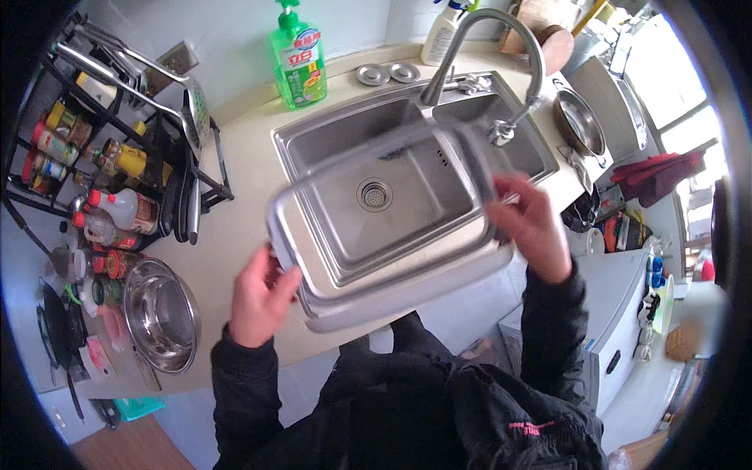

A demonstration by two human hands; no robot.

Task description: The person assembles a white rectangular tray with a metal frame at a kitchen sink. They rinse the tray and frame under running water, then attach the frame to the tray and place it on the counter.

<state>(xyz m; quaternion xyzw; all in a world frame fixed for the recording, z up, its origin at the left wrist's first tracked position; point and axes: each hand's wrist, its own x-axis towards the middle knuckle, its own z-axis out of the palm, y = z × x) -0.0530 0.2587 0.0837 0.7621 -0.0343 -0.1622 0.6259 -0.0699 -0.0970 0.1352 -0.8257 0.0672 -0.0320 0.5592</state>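
Between my two hands is a rectangular see-through piece with a grey rim (415,291), held tilted above the counter's front edge and the sink. Motion smears it, so I cannot tell whether it is a lid or a shallow box. My left hand (263,299) grips its left edge, thumb on top. At the opposite end my right hand (533,223) has its fingers closed on the right edge. Through it shows the large left basin of the steel sink (290,145), with a round drain strainer (374,195).
A curved faucet (443,69) rises behind the basins. Green pump bottle (300,66) and spray bottle (443,35) stand along the wall. At left are a rack (211,192) of seasoning bottles and a steel bowl (162,315). On the right sits a pan (580,123).
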